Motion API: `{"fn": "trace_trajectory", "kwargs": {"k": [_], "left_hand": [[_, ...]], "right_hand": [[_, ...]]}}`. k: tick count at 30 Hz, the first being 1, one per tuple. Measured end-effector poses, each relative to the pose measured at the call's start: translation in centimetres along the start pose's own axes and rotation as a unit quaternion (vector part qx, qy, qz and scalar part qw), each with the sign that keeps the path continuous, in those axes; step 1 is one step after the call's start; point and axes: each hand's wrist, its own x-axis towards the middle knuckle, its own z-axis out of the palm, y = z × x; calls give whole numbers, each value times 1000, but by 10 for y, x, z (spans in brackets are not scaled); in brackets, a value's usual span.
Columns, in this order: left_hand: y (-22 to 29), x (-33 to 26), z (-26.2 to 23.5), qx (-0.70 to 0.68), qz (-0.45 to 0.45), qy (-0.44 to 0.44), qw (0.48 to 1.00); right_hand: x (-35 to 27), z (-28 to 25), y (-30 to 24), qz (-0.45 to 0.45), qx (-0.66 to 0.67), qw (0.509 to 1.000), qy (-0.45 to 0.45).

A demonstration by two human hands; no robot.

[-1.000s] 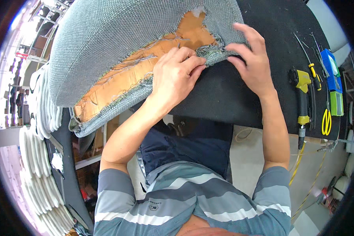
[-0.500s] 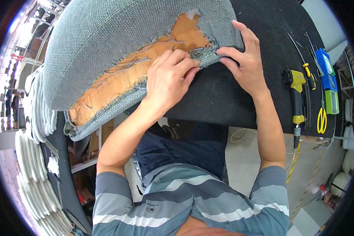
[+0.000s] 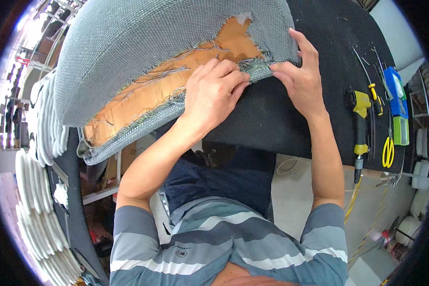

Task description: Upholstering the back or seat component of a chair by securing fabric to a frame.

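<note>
Looking down from head height, the view showed a person in a striped shirt at a black worktable [image 3: 281,124]. A seat panel wrapped in grey woven fabric [image 3: 143,43] lay on it, its orange-brown wooden underside [image 3: 176,81] exposed. The left hand [image 3: 214,93] pressed down on the frayed fabric edge with fingers curled together. The right hand [image 3: 300,81] pinched the same edge just beside it. A yellow pneumatic tool [image 3: 361,124] and yellow-handled scissors [image 3: 388,150] lay well apart, to the right.

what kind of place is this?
Probably an upholstery workshop. Both hands, left hand and right hand, press grey woven fabric over a wooden seat panel on a black-topped workbench, with a yellow air tool and yellow-handled scissors alongside.
</note>
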Motion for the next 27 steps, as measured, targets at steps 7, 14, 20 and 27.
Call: {"fn": "trace_trajectory", "kwargs": {"k": [7, 14, 20, 27], "left_hand": [[-2, 0, -5, -2, 4, 8, 1000], [1, -9, -5, 4, -3, -5, 1000], [5, -8, -7, 3, -9, 19, 1000], [3, -8, -5, 9, -9, 0, 1000]], "right_hand": [[6, -2, -5, -10, -18, 1000, 5], [0, 8, -19, -36, -34, 999, 10], [2, 5, -20, -46, -44, 998, 16], [2, 6, -17, -51, -38, 998, 14]]}}
